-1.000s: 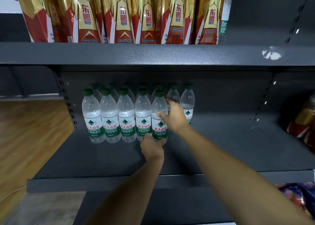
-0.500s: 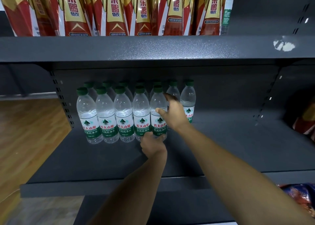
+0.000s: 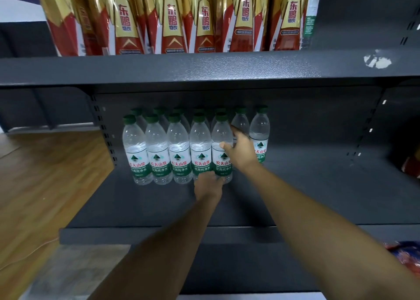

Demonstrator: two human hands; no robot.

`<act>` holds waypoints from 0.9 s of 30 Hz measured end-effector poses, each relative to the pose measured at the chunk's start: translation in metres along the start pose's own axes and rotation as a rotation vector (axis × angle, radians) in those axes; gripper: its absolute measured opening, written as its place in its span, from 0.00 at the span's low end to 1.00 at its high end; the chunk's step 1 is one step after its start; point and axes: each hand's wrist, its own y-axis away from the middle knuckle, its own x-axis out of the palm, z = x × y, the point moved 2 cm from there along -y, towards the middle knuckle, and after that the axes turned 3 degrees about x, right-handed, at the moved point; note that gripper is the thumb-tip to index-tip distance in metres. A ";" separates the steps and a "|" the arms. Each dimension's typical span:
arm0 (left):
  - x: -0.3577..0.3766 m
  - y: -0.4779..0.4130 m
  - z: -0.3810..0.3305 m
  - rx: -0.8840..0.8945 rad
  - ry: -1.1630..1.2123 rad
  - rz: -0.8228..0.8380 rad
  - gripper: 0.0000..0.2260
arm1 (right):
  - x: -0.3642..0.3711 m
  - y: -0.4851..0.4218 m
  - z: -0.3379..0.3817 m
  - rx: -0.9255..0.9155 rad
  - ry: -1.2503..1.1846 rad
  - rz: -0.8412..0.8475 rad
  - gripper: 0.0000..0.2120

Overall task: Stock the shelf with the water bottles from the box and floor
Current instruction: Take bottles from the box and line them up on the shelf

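Several clear water bottles with green caps and green-white labels stand in two rows at the left back of the dark grey shelf [image 3: 306, 197]. The rightmost bottle of the front row [image 3: 221, 136] is held by both hands. My right hand [image 3: 242, 151] wraps round its right side at label height, thumb on the front. My left hand [image 3: 208, 184] grips its base from the front. Two more bottles [image 3: 261, 127] of the back row stand just right of it, partly behind my right hand.
Red and gold drink bottles [image 3: 172, 18] fill the shelf above [image 3: 204, 65]. A wooden floor [image 3: 45, 174] lies to the left. Red packages [image 3: 412, 165] sit at the far right of the shelf, and a colourful pack [image 3: 404, 254] lies lower right.
Both hands stay on the same bottle, which stands in line with the front row. The view has shifted slightly; the bottle and hands have barely moved.
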 end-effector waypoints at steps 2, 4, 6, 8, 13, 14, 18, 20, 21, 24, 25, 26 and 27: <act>-0.013 0.003 0.000 0.009 0.015 0.040 0.07 | 0.001 0.011 -0.003 0.075 -0.056 0.022 0.23; -0.026 0.012 0.001 0.062 0.029 0.040 0.10 | 0.003 0.026 -0.005 0.110 -0.111 0.026 0.29; -0.036 0.024 0.004 0.137 0.053 0.048 0.08 | 0.009 0.042 -0.007 0.121 -0.129 0.011 0.32; -0.044 0.036 0.008 0.175 0.034 0.071 0.10 | 0.017 0.058 -0.006 0.155 -0.117 -0.009 0.32; -0.070 0.051 0.023 0.145 -0.003 0.041 0.18 | 0.037 0.097 -0.003 0.203 -0.140 -0.005 0.32; -0.077 0.054 0.026 0.147 -0.012 0.039 0.18 | 0.041 0.105 -0.001 0.214 -0.136 -0.005 0.31; -0.107 0.070 0.045 0.144 -0.024 0.007 0.17 | 0.058 0.138 0.014 0.226 -0.120 -0.019 0.27; -0.123 0.081 0.056 0.162 0.001 -0.017 0.14 | 0.070 0.154 0.022 0.219 -0.121 -0.024 0.25; -0.131 0.087 0.063 0.176 0.018 -0.024 0.12 | 0.076 0.163 0.026 0.213 -0.128 -0.041 0.23; -0.155 0.106 0.086 0.214 0.042 0.036 0.02 | 0.096 0.190 0.039 0.187 -0.177 -0.146 0.10; -0.162 0.112 0.097 0.215 0.069 0.106 0.02 | 0.104 0.199 0.040 0.176 -0.203 -0.165 0.05; -0.168 0.117 0.108 0.209 0.090 0.193 0.03 | 0.112 0.209 0.041 0.172 -0.220 -0.165 0.05; -0.173 0.122 0.122 0.207 0.092 0.278 0.04 | 0.121 0.218 0.040 0.177 -0.239 -0.150 0.06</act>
